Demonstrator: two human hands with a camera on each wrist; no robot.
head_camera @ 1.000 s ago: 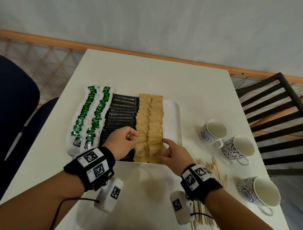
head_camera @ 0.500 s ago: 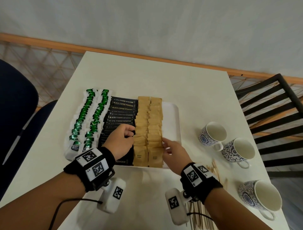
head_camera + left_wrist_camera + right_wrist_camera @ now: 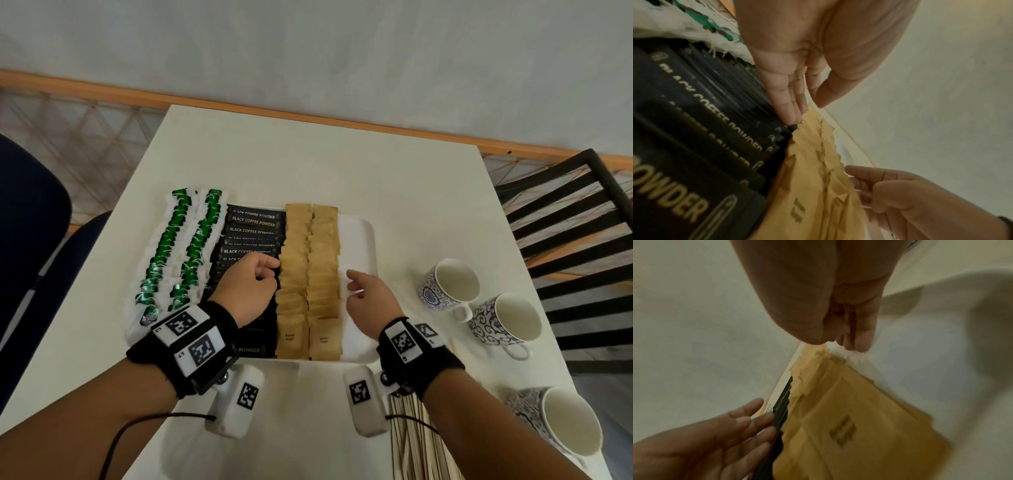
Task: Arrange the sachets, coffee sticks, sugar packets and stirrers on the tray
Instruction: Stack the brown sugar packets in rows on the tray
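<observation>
The left hand reaches over the coffee sticks, fingers extended and relaxed, fingertips at the seam beside the sugar packets. The right hand hovers beside the packets' right edge, fingers loose, gripping nothing. All rows lie on the tray; the stirrers lie on the table.

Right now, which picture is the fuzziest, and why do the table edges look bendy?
Right wrist view is fuzziest: the brown sugar packets smear. Left wrist view is dim, coffee sticks lettering soft. Head view is sharpest, but its wide lens bends the table edges.
</observation>
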